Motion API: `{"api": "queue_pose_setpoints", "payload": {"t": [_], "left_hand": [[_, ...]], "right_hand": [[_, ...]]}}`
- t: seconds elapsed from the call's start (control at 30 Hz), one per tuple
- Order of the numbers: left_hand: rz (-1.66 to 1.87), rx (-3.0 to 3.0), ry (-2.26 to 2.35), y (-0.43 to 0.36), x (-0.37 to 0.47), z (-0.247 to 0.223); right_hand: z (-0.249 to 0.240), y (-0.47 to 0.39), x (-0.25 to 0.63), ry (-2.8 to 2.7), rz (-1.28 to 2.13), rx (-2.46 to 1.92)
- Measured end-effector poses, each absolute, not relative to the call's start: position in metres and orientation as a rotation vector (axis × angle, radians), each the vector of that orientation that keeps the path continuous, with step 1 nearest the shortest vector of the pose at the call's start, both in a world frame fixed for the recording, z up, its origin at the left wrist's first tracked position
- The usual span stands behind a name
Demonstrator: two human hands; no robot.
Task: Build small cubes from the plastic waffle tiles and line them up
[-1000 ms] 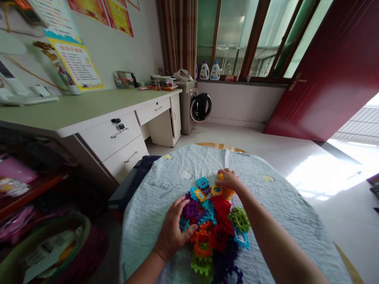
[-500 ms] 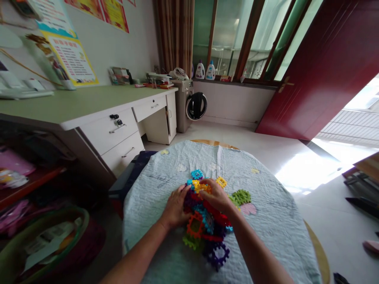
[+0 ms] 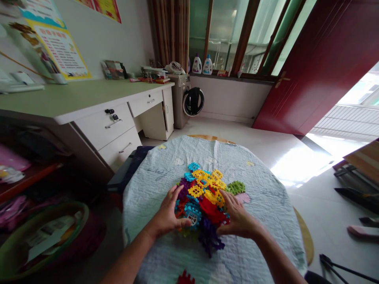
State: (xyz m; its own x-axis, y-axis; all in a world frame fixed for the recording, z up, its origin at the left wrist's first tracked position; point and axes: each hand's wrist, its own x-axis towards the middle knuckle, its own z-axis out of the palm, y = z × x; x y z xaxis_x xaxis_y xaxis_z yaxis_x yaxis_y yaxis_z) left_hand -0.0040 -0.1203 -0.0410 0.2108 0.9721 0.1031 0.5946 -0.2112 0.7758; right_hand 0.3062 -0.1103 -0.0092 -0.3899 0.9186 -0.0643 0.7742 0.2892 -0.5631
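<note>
A heap of toothed plastic building pieces lies on the cloth-covered round table, with my two hands cupped at its sides. My left hand [image 3: 169,213] is open against the left edge, thumb near a blue piece [image 3: 193,217] with a grid centre. On the right edge my right hand [image 3: 239,216] curves with fingers spread, beside red pieces [image 3: 212,210] and dark purple pieces [image 3: 209,236]. Yellow pieces [image 3: 196,191] cover the top of the heap. Blue pieces [image 3: 194,167] sit at its far end, and a green piece [image 3: 236,187] lies at the right.
A lone red piece [image 3: 186,278] lies near me on the pale blue tablecloth [image 3: 266,205]. A desk with drawers [image 3: 103,124] stands to the left, a basket [image 3: 85,221] below it. Beyond are a washing machine [image 3: 180,102] and a red door [image 3: 296,79].
My hands have drawn apart from the heap's top to its two sides, uncovering the yellow pieces. A lone red piece now shows near me. The view has shifted slightly.
</note>
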Motion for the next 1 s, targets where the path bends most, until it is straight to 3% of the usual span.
{"api": "queue_pose_setpoints", "payload": {"t": [0.13,0.37,0.53,0.8,1.0], "left_hand": [[0.719,1.964,1.438,-0.108,0.017,-0.033],[0.691,1.877,1.187,-0.087,0.057,-0.023],[0.844,1.841,1.1,-0.079,0.076,-0.011],[1.28,1.522,1.281,-0.075,0.06,0.002],[1.206,1.618,1.517,-0.09,0.024,-0.011]], "right_hand": [[-0.024,-0.112,0.297,-2.265,0.641,-1.604],[-0.034,-0.096,0.293,-2.224,0.598,-1.336],[-0.041,-0.095,0.289,-2.033,0.615,-1.209],[-0.013,-0.09,0.292,-1.728,0.637,-1.21],[-0.016,-0.085,0.304,-1.642,0.508,-1.369]]}}
